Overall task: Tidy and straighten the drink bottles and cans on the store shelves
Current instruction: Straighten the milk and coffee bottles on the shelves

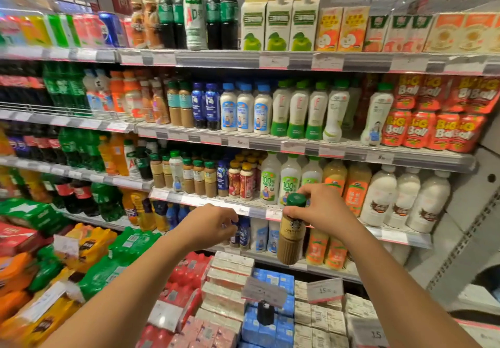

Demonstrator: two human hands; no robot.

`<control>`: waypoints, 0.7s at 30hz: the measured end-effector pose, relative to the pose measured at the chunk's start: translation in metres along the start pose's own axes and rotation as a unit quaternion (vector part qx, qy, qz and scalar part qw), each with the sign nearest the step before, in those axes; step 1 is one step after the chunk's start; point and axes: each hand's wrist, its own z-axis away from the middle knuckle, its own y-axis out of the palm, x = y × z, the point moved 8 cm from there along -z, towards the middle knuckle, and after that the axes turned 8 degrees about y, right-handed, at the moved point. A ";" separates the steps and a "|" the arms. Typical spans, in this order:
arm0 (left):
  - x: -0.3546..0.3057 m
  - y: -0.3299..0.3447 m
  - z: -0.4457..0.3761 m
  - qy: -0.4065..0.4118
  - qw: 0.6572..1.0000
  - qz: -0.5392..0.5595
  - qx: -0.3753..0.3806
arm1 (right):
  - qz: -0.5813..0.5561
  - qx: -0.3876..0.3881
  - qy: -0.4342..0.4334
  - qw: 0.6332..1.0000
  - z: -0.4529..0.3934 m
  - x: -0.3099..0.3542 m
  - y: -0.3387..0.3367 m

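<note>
Holding a coffee bottle (291,235) by its neck, your right hand (318,209) curls fingers and thumb just under the green cap (296,200). The bottle hangs upright, clear of any shelf, in front of the price rail (259,212) of the third shelf down, with the row of orange juice bottles (326,253) behind its lower half. It is a tan drink with a dark label band.

Your left hand (209,224) reaches to the shelf below that rail, knuckles up, fingers bent toward the small blue bottles (242,232) there. The fingertips are hidden behind the hand, so you cannot tell whether they grasp a bottle or only touch one.

On the third shelf, level with the cap, stand more green-capped coffee bottles (200,177) to the left, then red-labelled bottles (240,182), then white bottles marked 100% (270,182) just behind your right hand. Further right stand pale orange bottles (357,188) and white coconut-label bottles (400,199).

The shelf above carries white bottles with green bases (297,109) and red Big Ball pouches (433,115). The top shelf holds cartons (278,25) and one tall white AD bottle (193,12) among dark ones.

Below your arms sit stacked carton packs (230,288) with a price sign (324,289) reading 15. Shrink-wrapped soda packs (86,253) lie at left.
</note>
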 end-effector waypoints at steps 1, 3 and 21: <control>0.015 -0.003 0.009 -0.002 1.000 0.002 0.002 | -0.004 -0.002 0.001 1.000 -0.001 0.011 0.009; 0.033 -0.007 0.018 0.001 1.000 0.000 0.004 | -0.015 -0.004 0.015 1.000 -0.001 0.022 0.019; 0.195 -0.047 0.046 0.004 1.000 -0.020 -0.006 | -0.109 -0.070 0.029 0.991 -0.035 0.127 0.108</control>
